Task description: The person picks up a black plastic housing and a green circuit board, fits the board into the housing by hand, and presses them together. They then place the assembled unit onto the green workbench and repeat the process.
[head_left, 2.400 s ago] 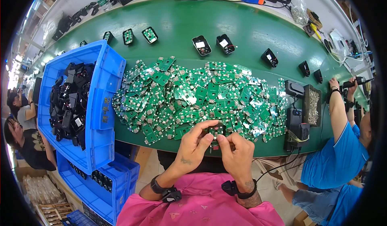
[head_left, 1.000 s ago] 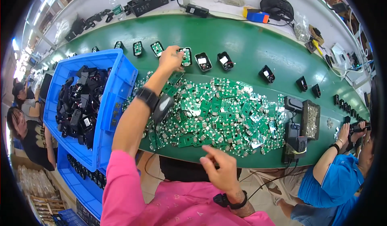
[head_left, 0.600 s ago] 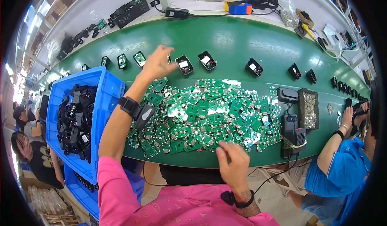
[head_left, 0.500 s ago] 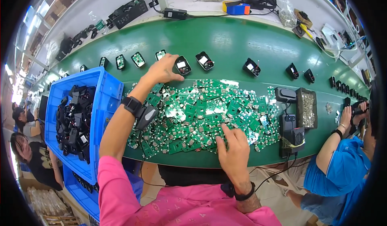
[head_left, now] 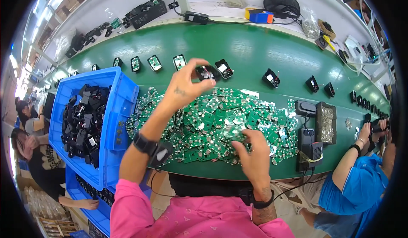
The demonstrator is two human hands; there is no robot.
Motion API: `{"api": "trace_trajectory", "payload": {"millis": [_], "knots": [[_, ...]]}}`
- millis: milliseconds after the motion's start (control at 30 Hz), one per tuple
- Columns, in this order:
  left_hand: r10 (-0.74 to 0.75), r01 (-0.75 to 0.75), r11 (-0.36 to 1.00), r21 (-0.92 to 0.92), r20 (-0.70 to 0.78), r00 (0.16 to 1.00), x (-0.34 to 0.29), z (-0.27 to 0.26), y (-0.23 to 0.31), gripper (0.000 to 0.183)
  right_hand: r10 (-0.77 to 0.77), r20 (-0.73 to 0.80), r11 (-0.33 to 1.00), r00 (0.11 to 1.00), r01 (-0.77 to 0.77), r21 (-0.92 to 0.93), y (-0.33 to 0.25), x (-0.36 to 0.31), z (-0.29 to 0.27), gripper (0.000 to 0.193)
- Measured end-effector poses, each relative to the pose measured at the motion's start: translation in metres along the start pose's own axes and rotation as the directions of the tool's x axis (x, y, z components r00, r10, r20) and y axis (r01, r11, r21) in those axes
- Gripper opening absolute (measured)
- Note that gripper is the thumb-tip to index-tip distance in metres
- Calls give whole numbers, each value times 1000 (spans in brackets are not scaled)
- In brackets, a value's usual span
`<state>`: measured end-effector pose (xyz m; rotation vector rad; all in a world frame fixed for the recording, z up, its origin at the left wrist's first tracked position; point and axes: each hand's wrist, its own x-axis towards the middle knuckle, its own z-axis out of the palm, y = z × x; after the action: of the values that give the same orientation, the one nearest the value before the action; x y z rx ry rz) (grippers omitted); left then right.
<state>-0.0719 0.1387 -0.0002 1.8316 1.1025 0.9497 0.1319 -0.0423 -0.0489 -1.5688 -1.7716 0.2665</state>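
My left hand (head_left: pixel 182 88) grips a small black plastic housing (head_left: pixel 207 73) between thumb and fingers, above the far edge of a pile of green circuit boards (head_left: pixel 199 127). White and dark parts show inside the housing. Low over the near right part of the pile, my right hand (head_left: pixel 256 155) pinches a green circuit board (head_left: pixel 235 131), slightly blurred. Another open black housing (head_left: pixel 224 68) stands just right of my left hand. To its left, a housing with a board fitted inside (head_left: pixel 179 61) lies on the green table (head_left: pixel 238 47).
A blue bin (head_left: pixel 110 123) full of black housings stands at the left. Right of the pile are a black corded device (head_left: pixel 310 146) and a tray of small metal parts (head_left: pixel 326 123). More housings line the table. A person in blue (head_left: pixel 357 183) works at the right.
My left hand has closed on the black housing and lifted it off the table. My right hand has taken a circuit board from the pile. The whole view has shifted slightly.
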Motion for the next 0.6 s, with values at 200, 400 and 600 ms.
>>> {"api": "trace_trajectory", "payload": {"millis": [200,400,600], "knots": [[-64,81,992,-101,158,985,-83,17,40,66,226,29,762,974,-196,617,-16,5,-40,35],[37,-76,972,221,176,984,-110,31,50,71,129,110,791,986,-169,588,-27,13,-44,28],[112,-156,960,234,192,975,-112,34,55,68,287,356,457,889,-454,765,-22,8,-37,24]]}}
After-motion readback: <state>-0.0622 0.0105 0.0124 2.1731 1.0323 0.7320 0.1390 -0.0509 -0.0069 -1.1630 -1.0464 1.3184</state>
